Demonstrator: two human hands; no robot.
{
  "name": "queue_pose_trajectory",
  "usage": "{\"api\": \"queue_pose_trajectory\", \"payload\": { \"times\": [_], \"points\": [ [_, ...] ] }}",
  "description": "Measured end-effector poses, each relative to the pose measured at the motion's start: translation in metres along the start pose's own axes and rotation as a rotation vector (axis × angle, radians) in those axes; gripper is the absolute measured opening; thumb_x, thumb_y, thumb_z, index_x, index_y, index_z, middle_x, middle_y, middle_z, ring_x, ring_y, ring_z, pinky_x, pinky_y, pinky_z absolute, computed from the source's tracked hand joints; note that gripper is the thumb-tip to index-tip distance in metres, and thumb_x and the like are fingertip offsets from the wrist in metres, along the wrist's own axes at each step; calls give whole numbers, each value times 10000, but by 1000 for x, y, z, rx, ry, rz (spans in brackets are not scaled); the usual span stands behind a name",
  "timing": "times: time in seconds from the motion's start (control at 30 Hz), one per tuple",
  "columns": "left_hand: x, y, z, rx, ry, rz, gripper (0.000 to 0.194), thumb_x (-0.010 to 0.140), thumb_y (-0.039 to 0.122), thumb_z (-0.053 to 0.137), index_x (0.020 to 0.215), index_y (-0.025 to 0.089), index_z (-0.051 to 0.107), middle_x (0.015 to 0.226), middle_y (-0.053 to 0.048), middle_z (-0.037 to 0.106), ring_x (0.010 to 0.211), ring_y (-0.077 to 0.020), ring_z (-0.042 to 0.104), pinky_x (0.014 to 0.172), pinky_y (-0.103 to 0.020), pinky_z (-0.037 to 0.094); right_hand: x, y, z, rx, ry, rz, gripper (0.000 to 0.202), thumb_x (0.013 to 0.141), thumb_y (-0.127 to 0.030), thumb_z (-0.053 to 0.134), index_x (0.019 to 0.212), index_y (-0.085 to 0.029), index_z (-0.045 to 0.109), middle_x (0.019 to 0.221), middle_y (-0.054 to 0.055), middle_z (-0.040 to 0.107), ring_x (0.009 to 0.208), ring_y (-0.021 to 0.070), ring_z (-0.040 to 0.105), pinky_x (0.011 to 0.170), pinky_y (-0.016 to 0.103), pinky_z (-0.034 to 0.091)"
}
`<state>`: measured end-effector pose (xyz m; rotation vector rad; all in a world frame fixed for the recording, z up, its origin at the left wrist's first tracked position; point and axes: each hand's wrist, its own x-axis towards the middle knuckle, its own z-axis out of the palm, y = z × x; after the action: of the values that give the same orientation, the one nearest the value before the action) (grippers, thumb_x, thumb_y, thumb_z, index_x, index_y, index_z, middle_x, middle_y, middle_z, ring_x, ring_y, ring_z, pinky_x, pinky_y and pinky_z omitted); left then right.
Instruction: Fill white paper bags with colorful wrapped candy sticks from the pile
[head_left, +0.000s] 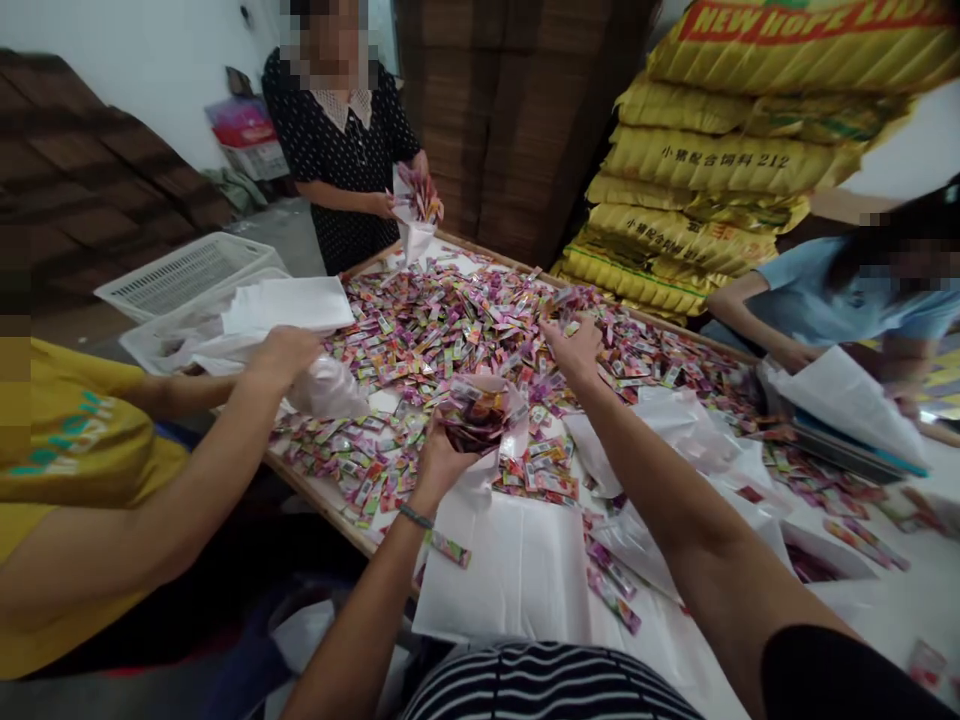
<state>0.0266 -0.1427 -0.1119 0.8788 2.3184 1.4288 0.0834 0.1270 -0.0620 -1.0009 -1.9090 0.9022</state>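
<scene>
My left hand (442, 462) is closed on an open plastic bag (514, 418) that holds several small packets, its mouth facing up. Over the heap of small purple, green and orange packets (465, 315), my right hand (576, 350) reaches forward, its fingers curled about some packets in the pile. Below the left hand, a stack of flat white bags (510, 570) lies at the table's near edge, one packet on its left corner.
Three people work around the table: one in a yellow shirt (82, 470), one in a dotted dress (349, 150), one in light blue (814, 280). White plastic bags (675, 430) lie right of my arm. White baskets (195, 265) and stacked yellow sacks (720, 160) stand beyond.
</scene>
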Motion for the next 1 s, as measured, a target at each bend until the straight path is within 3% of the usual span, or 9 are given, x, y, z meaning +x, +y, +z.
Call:
{"api": "queue_pose_trajectory", "payload": {
  "times": [0.13,0.23,0.33,0.47,0.57,0.67,0.8,0.9,1.0],
  "points": [
    [-6,-1,-4,46,-23,-2,739,645,313,820,1318,265,518,1219,-76,680,1094,-298,664,995,-501,529,-60,-22,16,-371,-583,-452,842,681,-556,824,1419,-294,515,1470,130,448,1333,373,381,1062,510,367],
    [-5,-4,1,75,-36,-9,786,654,302,808,1358,177,481,1354,-159,615,1265,-321,587,1095,-490,472,-93,-34,36,-588,-759,-625,410,842,-330,707,1244,-257,677,1280,132,607,1224,330,486,994,418,401],
    [-7,-10,3,95,-44,-21,920,598,258,829,1413,124,423,1501,-221,481,1437,-345,425,1192,-491,374,-90,-39,40,-588,-724,-539,215,926,-195,532,1002,-205,732,1006,108,695,982,238,596,823,296,424],
    [-14,-14,-3,101,-21,-30,919,594,259,841,1416,176,440,1491,-184,507,1430,-344,436,1194,-518,373,-67,-49,21,-453,-547,-339,226,978,-304,493,969,-185,685,838,53,690,748,181,600,676,251,395],
    [-17,-11,-7,90,-12,-17,872,607,294,849,1383,172,470,1456,-189,536,1390,-346,486,1163,-509,419,-76,-54,16,-457,-682,-432,276,902,-416,645,1072,-201,679,945,68,711,813,203,624,692,257,414],
    [-18,-11,-5,97,-14,-21,860,621,279,845,1379,135,464,1457,-216,527,1395,-354,482,1165,-510,418,-106,-50,23,-614,-842,-555,486,772,-269,776,1235,-195,650,1094,122,712,957,259,644,784,290,440],
    [-22,-19,-5,187,-25,-137,939,612,57,720,1477,52,355,1567,-276,382,1491,-358,340,1224,-483,340,-121,-39,27,-518,-876,-473,244,807,-129,676,1043,-171,717,995,96,738,942,233,664,798,268,446],
    [-26,-25,-9,214,-37,-136,962,596,-22,620,1509,49,328,1583,-252,376,1504,-326,323,1245,-454,305,-94,-42,13,-264,-705,-293,159,861,-271,658,988,-189,707,867,34,724,790,194,647,707,255,452],
    [-28,-24,-15,228,-46,-140,966,582,-15,624,1507,34,351,1569,-252,401,1498,-335,333,1247,-449,297,-56,-48,-2,-261,-338,-236,302,888,-438,626,1011,-169,687,912,88,703,866,241,626,776,328,471]
  ]
}}
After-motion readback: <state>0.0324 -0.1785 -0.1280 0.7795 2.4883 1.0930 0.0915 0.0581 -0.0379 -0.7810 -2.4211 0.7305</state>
